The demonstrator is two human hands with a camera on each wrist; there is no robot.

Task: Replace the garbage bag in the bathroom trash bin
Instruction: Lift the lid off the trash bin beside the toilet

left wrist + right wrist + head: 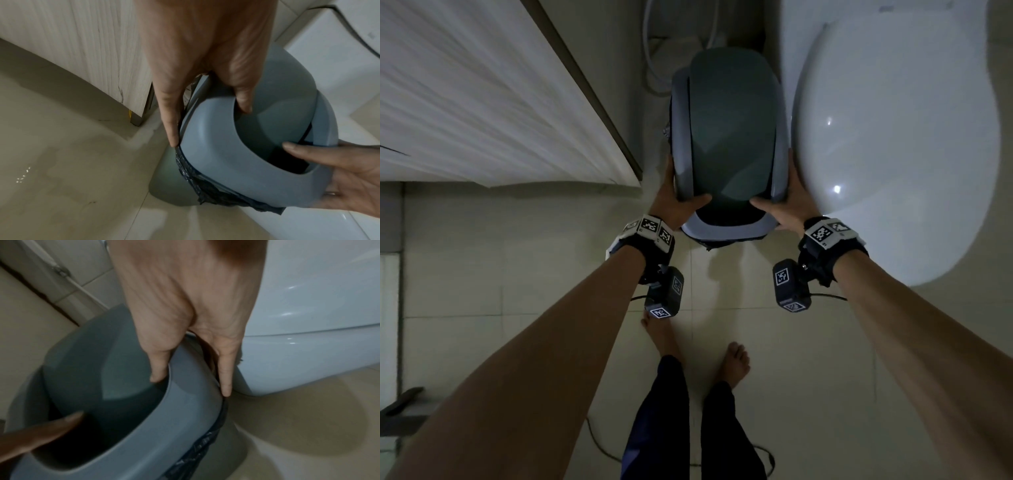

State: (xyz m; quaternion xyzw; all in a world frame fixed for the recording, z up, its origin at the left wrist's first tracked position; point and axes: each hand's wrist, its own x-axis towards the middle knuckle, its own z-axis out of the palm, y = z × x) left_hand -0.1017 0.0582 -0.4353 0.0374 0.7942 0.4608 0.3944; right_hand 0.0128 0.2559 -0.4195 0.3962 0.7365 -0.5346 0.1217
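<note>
Your left hand [675,202] and right hand [784,209] each clasp a near corner of the bin's [164,186] lid [729,137], thumbs hooked in its opening, fingers down the outer sides. The bin stands straight ahead on the floor, between cabinet [482,92] and toilet [893,137], long axis pointing away from you, both hands equally near. The bag's [193,183] dark edge shows pinched under the lid, so it likely lifts straight up.

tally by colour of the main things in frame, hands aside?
Grey-blue: 1, the trash bin, its lid frame held by left hand and right hand
Black: 1, the garbage bag edge under the frame
White: 1, the toilet
Pale wood: 1, the cabinet
Total: 4
</note>
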